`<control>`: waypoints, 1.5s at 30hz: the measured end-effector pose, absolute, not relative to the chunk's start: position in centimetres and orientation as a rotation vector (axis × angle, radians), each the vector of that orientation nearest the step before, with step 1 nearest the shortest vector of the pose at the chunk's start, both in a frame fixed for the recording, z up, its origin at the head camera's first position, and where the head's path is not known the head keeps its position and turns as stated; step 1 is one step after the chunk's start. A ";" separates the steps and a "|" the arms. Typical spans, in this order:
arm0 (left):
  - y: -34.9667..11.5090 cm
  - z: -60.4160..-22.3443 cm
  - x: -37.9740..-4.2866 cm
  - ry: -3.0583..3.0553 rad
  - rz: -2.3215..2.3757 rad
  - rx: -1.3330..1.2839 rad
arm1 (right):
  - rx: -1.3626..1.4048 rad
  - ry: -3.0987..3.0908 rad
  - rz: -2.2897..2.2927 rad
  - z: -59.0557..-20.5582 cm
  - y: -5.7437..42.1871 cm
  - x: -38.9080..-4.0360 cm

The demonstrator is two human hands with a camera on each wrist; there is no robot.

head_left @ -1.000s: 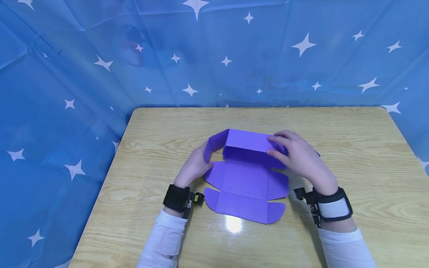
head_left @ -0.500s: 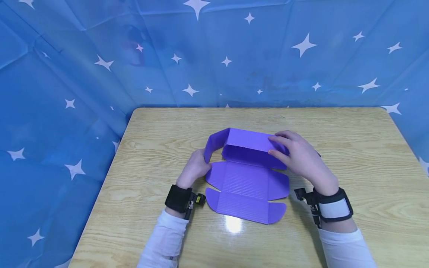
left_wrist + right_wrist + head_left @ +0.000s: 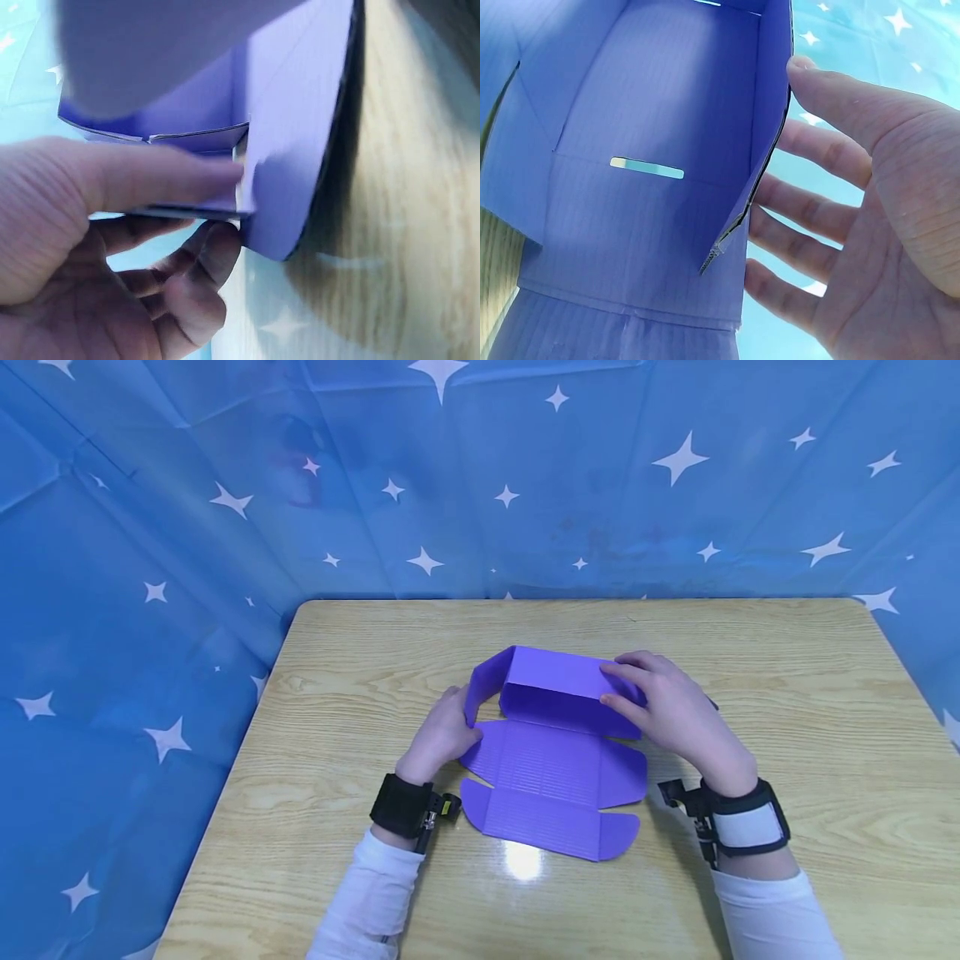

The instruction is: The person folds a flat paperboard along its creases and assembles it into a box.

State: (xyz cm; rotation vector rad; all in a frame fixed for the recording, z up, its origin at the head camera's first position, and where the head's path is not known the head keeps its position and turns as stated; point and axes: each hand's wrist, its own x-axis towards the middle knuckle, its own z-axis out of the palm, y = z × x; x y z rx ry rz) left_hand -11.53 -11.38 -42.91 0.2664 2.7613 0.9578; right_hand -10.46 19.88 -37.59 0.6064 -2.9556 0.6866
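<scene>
A purple cardboard box (image 3: 549, 764), partly folded, lies on the table with its base and front flaps flat. Its back section stands up, and a top panel (image 3: 558, 672) leans forward over the base. At the box's left, my left hand (image 3: 437, 735) pinches a raised side flap (image 3: 486, 681); the left wrist view shows the thumb on its inner face and curled fingers below. My right hand (image 3: 671, 706) grips the right end of the raised part. In the right wrist view its thumb is at the side wall's edge (image 3: 776, 139), fingers behind. A narrow slot (image 3: 646, 167) shows in the cardboard.
The wooden table (image 3: 787, 693) extends around the box on all sides. Behind it and at the left hangs a blue cloth (image 3: 495, 485) with white stars. Black straps (image 3: 401, 810) with small cameras sit on both wrists.
My left hand drew slightly down and away, then came back up and right, shifting the left flap a little to the right. The right hand and the flat base stay nearly still.
</scene>
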 end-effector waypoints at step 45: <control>-10.8 -40.2 -12.2 2.480 1.153 0.479 | 0.649 -2.973 0.674 -37.4 20.1 -10.5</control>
